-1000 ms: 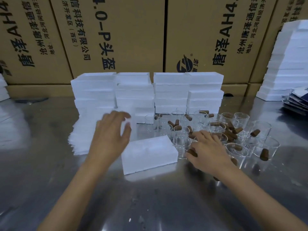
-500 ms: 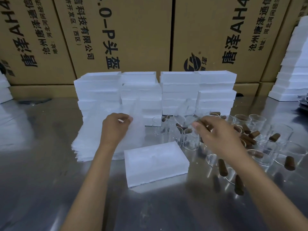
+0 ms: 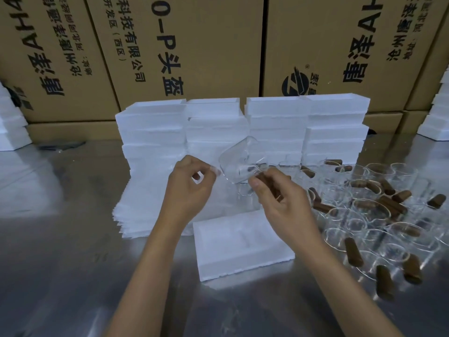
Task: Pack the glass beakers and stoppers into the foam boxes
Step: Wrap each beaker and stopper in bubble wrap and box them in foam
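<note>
A: Head view: our right hand [image 3: 279,203] now grasps a glass beaker [image 3: 239,166] and a stopper [image 3: 266,184], lifted from the cluster.
B: Our left hand [image 3: 189,190] pinches a thin sheet, we judge. The foam box [image 3: 243,242] lies below, unfilled; wrapping comes next.

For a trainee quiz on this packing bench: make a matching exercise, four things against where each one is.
Things:
1. glass beaker
2. open foam box
3. stacked foam boxes
4. loose brown stoppers

Places:
A. against the cardboard cartons at the back
B. lifted and tilted, in the right hand
C. among the beakers on the right of the steel table
D. on the table beneath both hands

Pairs: 1-B, 2-D, 3-A, 4-C
</note>
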